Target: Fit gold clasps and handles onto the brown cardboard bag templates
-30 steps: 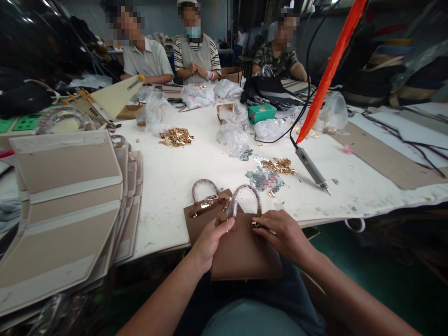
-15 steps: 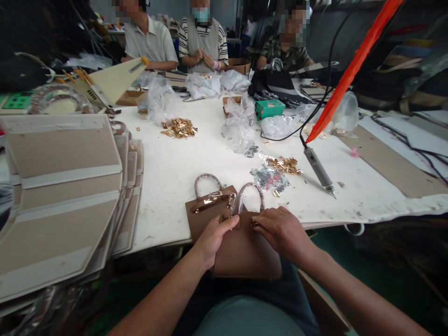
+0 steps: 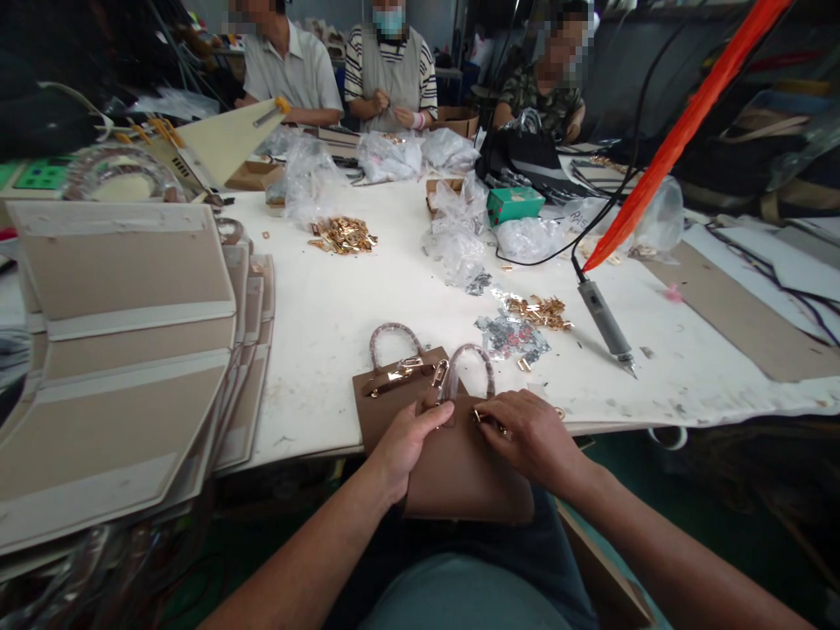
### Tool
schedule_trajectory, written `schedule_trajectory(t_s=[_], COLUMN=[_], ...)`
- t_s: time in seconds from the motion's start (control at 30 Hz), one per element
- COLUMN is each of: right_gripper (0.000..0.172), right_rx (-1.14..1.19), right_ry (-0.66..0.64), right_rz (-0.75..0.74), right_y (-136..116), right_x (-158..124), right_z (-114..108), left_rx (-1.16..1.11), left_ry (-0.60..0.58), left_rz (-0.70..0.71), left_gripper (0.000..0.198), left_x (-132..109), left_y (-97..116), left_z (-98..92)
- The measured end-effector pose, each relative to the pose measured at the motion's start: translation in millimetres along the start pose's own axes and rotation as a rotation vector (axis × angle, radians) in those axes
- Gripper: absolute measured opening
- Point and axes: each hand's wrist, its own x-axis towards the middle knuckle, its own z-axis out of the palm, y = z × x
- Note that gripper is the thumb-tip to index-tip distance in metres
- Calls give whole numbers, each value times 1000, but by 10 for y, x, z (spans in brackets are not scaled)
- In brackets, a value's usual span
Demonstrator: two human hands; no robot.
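Note:
A brown handbag panel (image 3: 469, 477) with a plastic-wrapped handle (image 3: 478, 352) leans at the table's front edge, over my lap. My left hand (image 3: 408, 442) grips its left side, the thumb lying on the front below a strap with a gold metal fitting (image 3: 440, 374). Bent fingers of my right hand (image 3: 528, 433) close on a small strap end with gold hardware (image 3: 478, 416) near the right handle base; the fingers partly hide it. Behind lies a second brown panel (image 3: 375, 418) with its own wrapped handle and a gold-trimmed strap (image 3: 402, 373).
A grey electric screwdriver (image 3: 607, 322) hangs from an orange-wrapped cord (image 3: 682, 140) at right. Piles of gold fittings (image 3: 542, 311) and small grey pieces (image 3: 512, 337) lie ahead. Stacked beige panels (image 3: 131, 350) stand left. Plastic bags, a green box (image 3: 515, 205) and three co-workers are farther back.
The view has shifted slightly, moving the table scene rightward. My right fingers have shifted a little at the strap end, and more of its gold hardware shows. My left hand keeps its grip.

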Motion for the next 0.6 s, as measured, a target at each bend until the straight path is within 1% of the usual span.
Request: schedule_trajectory(t_s=[0.1, 0.27, 0.47, 0.6], right_gripper=[12, 15, 11, 11], right_rx=[-30, -56, -133, -82], right_ry=[-3, 9, 53, 47], right_rz=[-31, -100, -117, -118], right_y=[-7, 7, 11, 10], right_x=[7, -30, -4, 1], right_z=[11, 7, 48, 72], left_rx=[-13, -32, -14, 0], left_ry=[21, 45, 41, 67], left_rz=[-15, -1, -1, 9], left_gripper=[34, 33, 31, 33], left_x=[-2, -2, 12, 3], left_y=[8, 4, -19, -31], left_z=[26, 60, 33, 31])
